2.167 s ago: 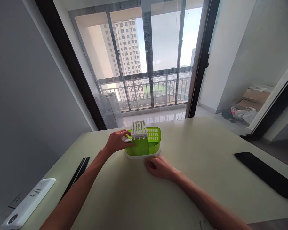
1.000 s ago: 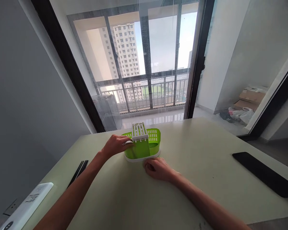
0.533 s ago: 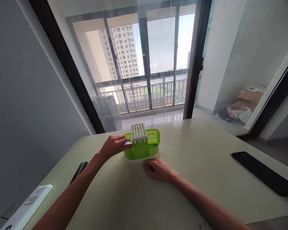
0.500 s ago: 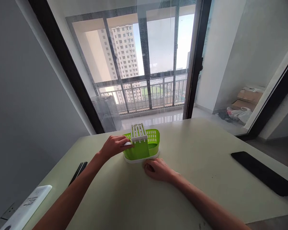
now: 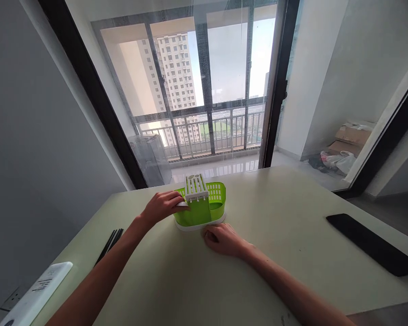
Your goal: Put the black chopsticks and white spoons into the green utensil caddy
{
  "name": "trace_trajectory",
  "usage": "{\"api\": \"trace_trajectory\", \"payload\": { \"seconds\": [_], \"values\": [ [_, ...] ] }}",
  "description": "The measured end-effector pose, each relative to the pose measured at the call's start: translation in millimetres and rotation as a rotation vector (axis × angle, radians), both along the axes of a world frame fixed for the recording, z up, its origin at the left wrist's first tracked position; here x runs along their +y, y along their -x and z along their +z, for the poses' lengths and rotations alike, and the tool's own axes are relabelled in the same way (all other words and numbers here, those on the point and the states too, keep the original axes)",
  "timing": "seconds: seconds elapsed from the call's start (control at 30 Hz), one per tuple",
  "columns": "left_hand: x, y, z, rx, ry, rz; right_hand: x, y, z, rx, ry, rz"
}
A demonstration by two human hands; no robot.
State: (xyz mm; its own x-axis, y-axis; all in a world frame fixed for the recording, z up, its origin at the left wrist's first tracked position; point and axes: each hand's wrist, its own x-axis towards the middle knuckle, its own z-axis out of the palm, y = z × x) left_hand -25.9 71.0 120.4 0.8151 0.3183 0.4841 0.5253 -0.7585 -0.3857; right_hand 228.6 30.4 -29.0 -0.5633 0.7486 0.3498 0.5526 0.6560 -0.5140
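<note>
A bright green plastic utensil caddy point(image 5: 199, 215) stands upright on the table, with a white base and a slotted white rack point(image 5: 196, 186) over its top. My left hand point(image 5: 161, 207) is at the caddy's left front, closed with fingers over thumb on a small white rounded piece point(image 5: 182, 204). Most of that piece is hidden, so its kind does not show. My right hand point(image 5: 222, 238) rests on the tabletop at the front right of the white base, curled into a loose fist with nothing visible in it.
Black chopsticks point(image 5: 110, 243) lie left of my left forearm. A long white case point(image 5: 41, 292) is at the table's left edge. A flat black strip point(image 5: 374, 244) lies at the right. Beyond the pale table point(image 5: 275, 199) are glass doors.
Both hands and the caddy hold nearly the same position. The whole view has shifted very slightly.
</note>
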Motion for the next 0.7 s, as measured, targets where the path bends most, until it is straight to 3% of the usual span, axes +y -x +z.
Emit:
{"api": "trace_trajectory", "payload": {
  "seconds": [0.47, 0.6, 0.7],
  "values": [
    [-10, 2, 26.7, -0.003, -0.1, 0.027, -1, 0, 2.3, -0.011, 0.009, -0.007],
    [-10, 11, 38.3, -0.175, -0.112, 0.119, 0, 0, 2.5, -0.016, 0.01, -0.002],
    [-8, 17, 44.9, -0.516, -0.111, 0.253, -1, 0, 3.7, -0.017, 0.015, -0.001]
  ]
}}
